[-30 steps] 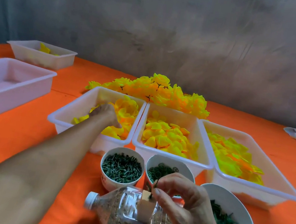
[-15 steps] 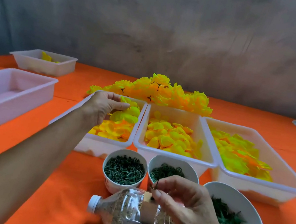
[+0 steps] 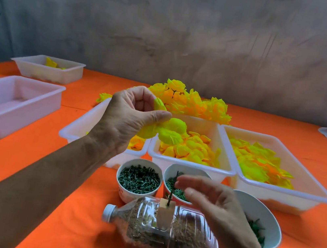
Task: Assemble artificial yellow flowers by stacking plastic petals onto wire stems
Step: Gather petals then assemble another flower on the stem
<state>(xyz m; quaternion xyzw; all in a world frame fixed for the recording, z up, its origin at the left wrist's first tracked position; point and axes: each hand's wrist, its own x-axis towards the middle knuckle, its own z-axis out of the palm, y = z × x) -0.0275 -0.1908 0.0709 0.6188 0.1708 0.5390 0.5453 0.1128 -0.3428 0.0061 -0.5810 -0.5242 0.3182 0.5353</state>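
My left hand [image 3: 129, 116] is raised above the left petal tray [image 3: 77, 128] and pinches a yellow petal piece [image 3: 170, 130] between thumb and fingers. A thin green wire stem [image 3: 173, 186] stands upright in a tan block on a sand-filled plastic bottle [image 3: 163, 230] lying on its side. Just right of that stem hovers my right hand [image 3: 210, 203], fingers spread and blurred, holding nothing. Two more trays, the middle tray [image 3: 190, 164] and the right tray [image 3: 276, 189], hold loose yellow petals.
Three white cups hold green parts: pegs [image 3: 139, 178], rings [image 3: 178, 189] and leaf pieces [image 3: 257, 229]. Finished yellow flowers [image 3: 191, 102] are piled behind the trays. An empty pinkish tray [image 3: 13, 101] and a small tray [image 3: 47, 68] stand at the left on the orange cloth.
My left hand has lifted out of the left tray with a petal piece and come toward the middle. My right hand has let go of the stem and opened beside it.
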